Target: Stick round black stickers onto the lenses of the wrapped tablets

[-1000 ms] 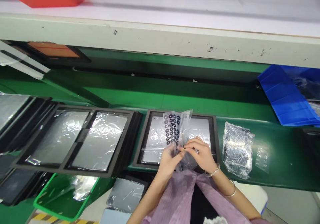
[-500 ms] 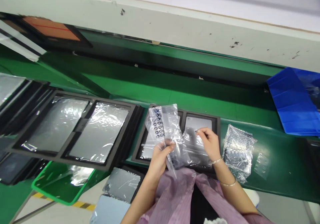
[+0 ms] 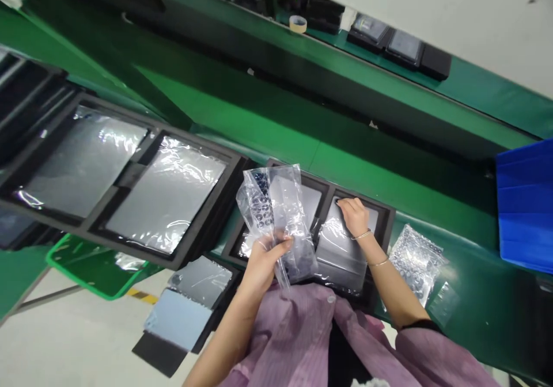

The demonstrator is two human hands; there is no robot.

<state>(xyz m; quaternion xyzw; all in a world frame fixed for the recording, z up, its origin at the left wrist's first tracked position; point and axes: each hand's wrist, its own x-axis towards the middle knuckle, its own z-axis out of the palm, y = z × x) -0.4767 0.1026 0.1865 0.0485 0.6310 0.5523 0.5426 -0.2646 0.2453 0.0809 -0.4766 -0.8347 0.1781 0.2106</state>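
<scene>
My left hand (image 3: 262, 262) is closed around the lower ends of several clear plastic bags (image 3: 288, 203). Rows of small dark rings (image 3: 261, 209) show through one of them. The bags cover part of a black foam tray (image 3: 328, 205) with two compartments. In its right compartment lies a silvery tablet (image 3: 339, 251), back up, with clear film around its lower part. My right hand (image 3: 355, 217) pinches at the tablet's upper left corner; a dark spot shows at the fingertips, too small to name. Another tablet (image 3: 311, 200) is partly hidden behind the bags.
To the left, a larger foam tray (image 3: 93, 226) holds two film-wrapped tablets. Below it stands a green basket (image 3: 60, 272), beside wrapped tablets (image 3: 184, 318). A bag of ring parts (image 3: 415, 260) lies at right, near a blue bin (image 3: 525, 203). A shelf with tape (image 3: 298, 24) runs behind.
My right hand has moved from above the tablet's middle to its upper left corner. The left hand still grips the bags. The view has tilted, showing more of the back shelf.
</scene>
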